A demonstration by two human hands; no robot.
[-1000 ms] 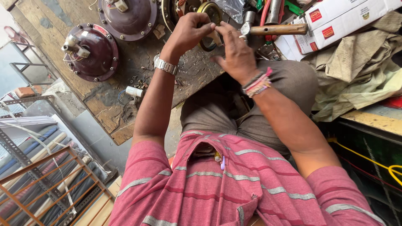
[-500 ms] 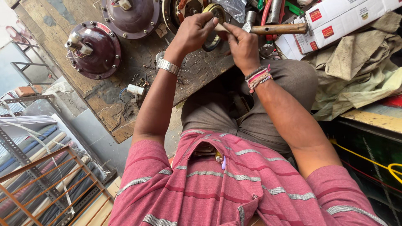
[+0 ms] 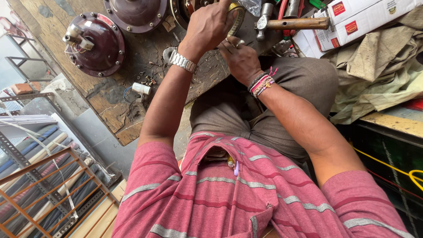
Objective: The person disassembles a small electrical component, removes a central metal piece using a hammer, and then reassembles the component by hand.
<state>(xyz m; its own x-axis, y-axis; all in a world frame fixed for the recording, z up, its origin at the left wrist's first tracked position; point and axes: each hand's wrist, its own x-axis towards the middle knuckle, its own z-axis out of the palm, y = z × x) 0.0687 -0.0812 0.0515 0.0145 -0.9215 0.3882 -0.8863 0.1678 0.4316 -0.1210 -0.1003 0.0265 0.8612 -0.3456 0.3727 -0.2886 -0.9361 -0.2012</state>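
Brass-coloured ring (image 3: 238,20) sits at the bench's (image 3: 114,105) far edge, and I have my left hand (image 3: 207,26) closed around it from above. My right hand (image 3: 240,57) lies just below, fingers curled; what it pinches I cannot tell. Hammer (image 3: 291,23) rests beside.

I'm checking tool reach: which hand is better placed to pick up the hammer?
Probably the right hand: the hammer lies on its side of the bench, while the left hand grips the round metal part.
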